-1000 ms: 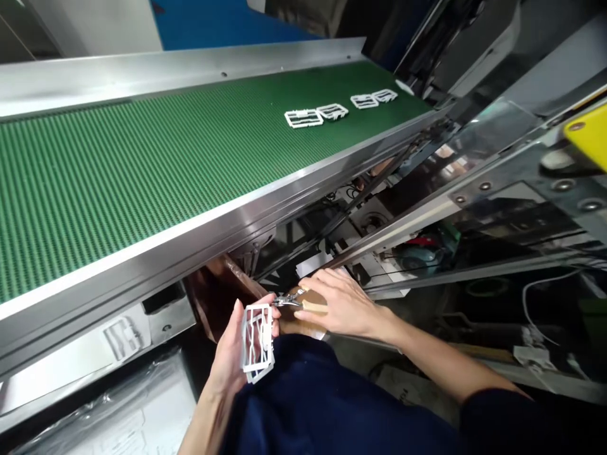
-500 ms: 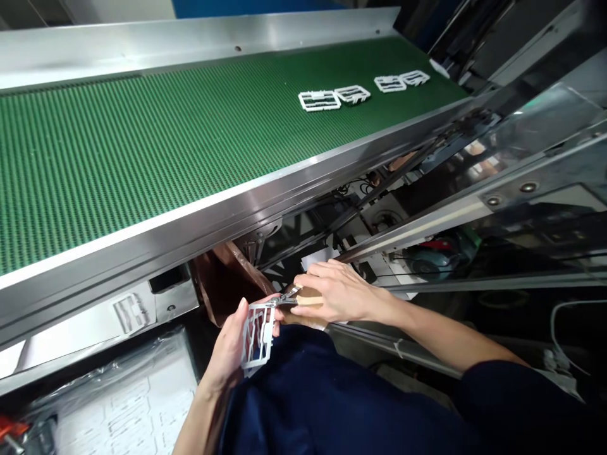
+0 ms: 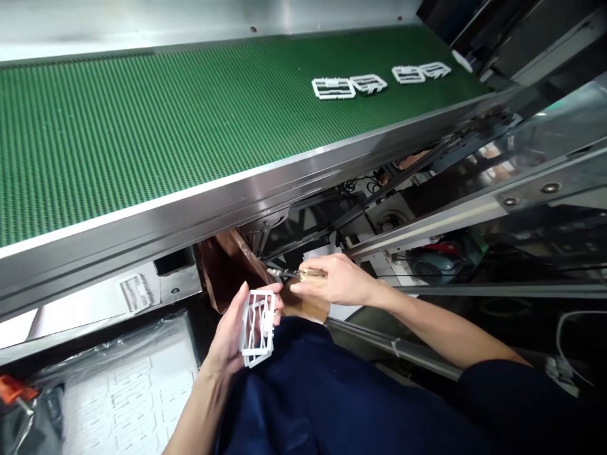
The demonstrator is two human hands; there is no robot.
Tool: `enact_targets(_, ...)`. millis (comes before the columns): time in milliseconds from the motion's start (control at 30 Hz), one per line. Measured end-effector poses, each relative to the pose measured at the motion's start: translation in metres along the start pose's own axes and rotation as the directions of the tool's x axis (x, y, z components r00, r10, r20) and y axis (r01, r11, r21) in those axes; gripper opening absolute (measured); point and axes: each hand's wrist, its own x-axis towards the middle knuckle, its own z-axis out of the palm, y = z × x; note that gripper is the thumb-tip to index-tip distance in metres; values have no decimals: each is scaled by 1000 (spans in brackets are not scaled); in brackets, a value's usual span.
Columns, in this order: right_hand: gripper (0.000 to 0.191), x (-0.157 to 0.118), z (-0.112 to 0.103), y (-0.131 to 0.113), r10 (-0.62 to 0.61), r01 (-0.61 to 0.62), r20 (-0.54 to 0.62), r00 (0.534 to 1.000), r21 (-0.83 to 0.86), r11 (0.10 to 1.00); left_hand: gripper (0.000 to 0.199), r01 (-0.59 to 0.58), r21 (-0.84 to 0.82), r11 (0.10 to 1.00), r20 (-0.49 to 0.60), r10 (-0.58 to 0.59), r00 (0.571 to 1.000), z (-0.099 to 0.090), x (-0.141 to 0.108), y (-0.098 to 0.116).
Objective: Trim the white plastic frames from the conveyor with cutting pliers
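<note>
Nippers [image 3: 284,273] lifted just above the plastic frame [image 3: 257,328] gripped by left hand [image 3: 232,335].

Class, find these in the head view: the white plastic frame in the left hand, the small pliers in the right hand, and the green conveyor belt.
white plastic frame [image 3: 258,293]: head view, on its top bar.
small pliers [image 3: 310,273]: head view, on the tan handle.
green conveyor belt [image 3: 142,139]: head view, on a bare stretch of belt.
</note>
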Motion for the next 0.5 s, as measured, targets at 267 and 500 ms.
enact_targets(267, 36, 12, -7, 4, 113, -89, -62, 992, 304, 948, 40, -51, -166, 985, 0, 51, 999, -3, -1, 6)
enact_targets(500, 31, 14, -37, 2, 68, -25, -182, 981, 231, 973, 39, -96, -203, 974, -57, 87, 995, -8, 0, 6)
